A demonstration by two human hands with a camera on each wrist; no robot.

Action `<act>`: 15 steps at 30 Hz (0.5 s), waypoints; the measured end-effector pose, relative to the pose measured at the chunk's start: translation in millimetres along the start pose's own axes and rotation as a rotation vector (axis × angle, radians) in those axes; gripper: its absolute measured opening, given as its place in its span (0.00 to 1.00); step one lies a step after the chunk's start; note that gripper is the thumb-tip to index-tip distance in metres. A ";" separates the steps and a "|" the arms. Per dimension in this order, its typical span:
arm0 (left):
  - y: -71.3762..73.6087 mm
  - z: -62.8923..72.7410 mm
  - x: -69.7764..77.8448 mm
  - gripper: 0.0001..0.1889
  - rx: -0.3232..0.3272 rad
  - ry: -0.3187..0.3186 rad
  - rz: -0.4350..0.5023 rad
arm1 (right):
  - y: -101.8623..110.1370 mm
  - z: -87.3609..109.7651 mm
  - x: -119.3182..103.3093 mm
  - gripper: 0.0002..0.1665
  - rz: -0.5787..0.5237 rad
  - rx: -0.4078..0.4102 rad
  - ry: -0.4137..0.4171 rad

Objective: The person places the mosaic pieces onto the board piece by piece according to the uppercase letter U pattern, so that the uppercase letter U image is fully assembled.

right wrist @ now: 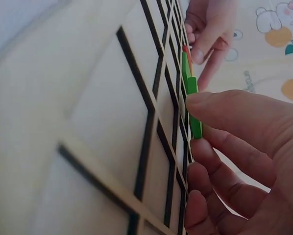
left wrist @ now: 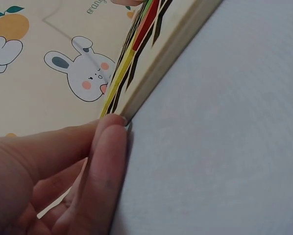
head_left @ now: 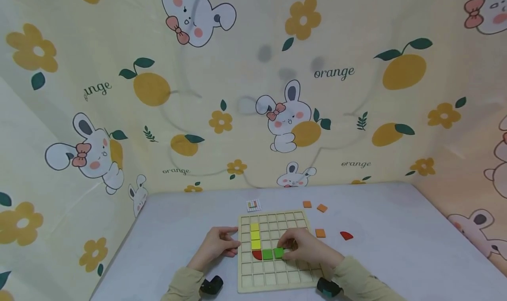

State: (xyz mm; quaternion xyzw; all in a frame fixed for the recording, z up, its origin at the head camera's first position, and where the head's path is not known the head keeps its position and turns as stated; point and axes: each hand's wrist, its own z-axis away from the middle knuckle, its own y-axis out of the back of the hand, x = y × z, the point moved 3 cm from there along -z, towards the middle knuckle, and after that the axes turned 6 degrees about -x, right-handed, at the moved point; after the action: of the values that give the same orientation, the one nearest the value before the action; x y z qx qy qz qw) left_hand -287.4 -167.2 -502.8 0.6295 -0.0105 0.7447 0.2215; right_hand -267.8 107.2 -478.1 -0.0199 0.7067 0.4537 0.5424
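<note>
A wooden grid board lies on the table between the two hands. Fingertips of my left hand touch its left edge; the left wrist view shows the thumb against that edge. My right hand pinches a green square tile over a cell near the board's middle, seen edge-on in the right wrist view as a green tile. Just left of it, another green square sits in its cell, beside a red quarter-circle tile. Above the red piece runs a column of yellow squares.
Behind the board lies a small pattern card. To the right are loose orange squares and a red quarter-circle piece. A printed cloth with rabbits and oranges hangs around the table.
</note>
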 end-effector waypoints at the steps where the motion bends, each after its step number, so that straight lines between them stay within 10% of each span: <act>1: 0.0 0.1 -0.3 0.30 -0.001 0.000 0.002 | -0.7 -0.3 0.3 0.11 0.003 0.003 0.000; 15: 0.3 -0.7 -1.5 0.30 0.008 -0.001 0.007 | -2.8 -1.3 -1.5 0.11 0.035 0.014 0.010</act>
State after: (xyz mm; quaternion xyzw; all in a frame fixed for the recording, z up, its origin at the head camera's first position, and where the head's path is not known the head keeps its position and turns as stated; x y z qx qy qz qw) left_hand -288.0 -167.8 -504.3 0.6308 -0.0097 0.7451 0.2164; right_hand -266.7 104.1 -478.7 -0.0060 0.7128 0.4581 0.5311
